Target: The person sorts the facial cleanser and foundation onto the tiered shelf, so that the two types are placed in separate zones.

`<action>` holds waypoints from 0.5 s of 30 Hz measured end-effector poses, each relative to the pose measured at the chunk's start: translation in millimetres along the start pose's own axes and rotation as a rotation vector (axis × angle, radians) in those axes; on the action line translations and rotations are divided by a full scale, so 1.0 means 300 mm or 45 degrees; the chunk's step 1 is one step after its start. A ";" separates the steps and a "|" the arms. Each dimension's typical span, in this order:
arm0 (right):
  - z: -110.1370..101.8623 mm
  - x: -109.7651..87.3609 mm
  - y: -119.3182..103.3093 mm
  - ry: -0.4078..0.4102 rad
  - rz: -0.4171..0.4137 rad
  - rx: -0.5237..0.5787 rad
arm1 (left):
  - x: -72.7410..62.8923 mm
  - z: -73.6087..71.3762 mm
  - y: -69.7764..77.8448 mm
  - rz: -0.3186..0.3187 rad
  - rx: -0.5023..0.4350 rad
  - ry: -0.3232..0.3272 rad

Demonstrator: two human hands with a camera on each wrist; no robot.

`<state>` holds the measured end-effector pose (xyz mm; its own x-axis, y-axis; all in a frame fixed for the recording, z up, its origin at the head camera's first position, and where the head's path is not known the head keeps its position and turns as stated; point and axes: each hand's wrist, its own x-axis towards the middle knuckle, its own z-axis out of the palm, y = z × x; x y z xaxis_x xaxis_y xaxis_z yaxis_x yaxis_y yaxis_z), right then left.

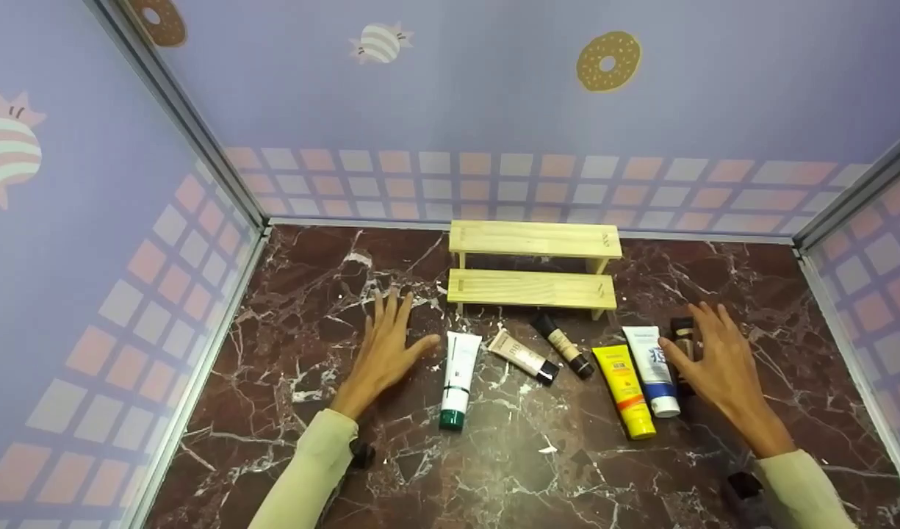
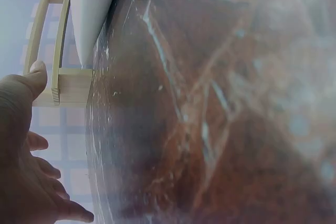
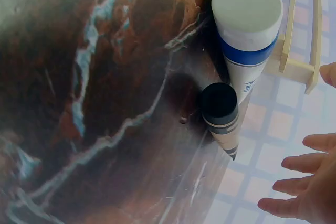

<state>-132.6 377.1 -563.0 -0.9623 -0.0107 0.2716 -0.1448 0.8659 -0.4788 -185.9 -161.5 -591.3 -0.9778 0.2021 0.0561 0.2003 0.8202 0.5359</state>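
My left hand [image 1: 382, 354], fingers spread and holding nothing, is just left of a white tube with a green cap [image 1: 461, 375]. On the other side, my right hand [image 1: 718, 364] hovers with spread fingers over a small dark tube with a beige label [image 3: 227, 139], partly hidden by the hand in the head view. Beside it lie a white tube with a blue band [image 1: 649, 364] and a yellow tube [image 1: 623, 389]. Between the hands lie a beige tube with a black cap [image 1: 522, 355] and a black-and-beige tube [image 1: 563, 345].
A two-step pale wooden rack [image 1: 532, 288] stands behind the tubes, near the back wall [image 1: 486, 110]. Side panels [image 1: 90, 294] border the dark marbled tabletop [image 1: 523, 477] on the left and right.
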 end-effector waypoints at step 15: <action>0.035 -0.044 0.030 -0.014 0.229 0.107 | 0.023 0.044 0.014 0.008 -0.304 0.110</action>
<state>-123.6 379.9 -579.6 -0.9768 0.1347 0.1668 0.0114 0.8094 -0.5872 -190.8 -149.5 -599.9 -0.9803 0.1518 0.1263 0.1959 0.6671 0.7188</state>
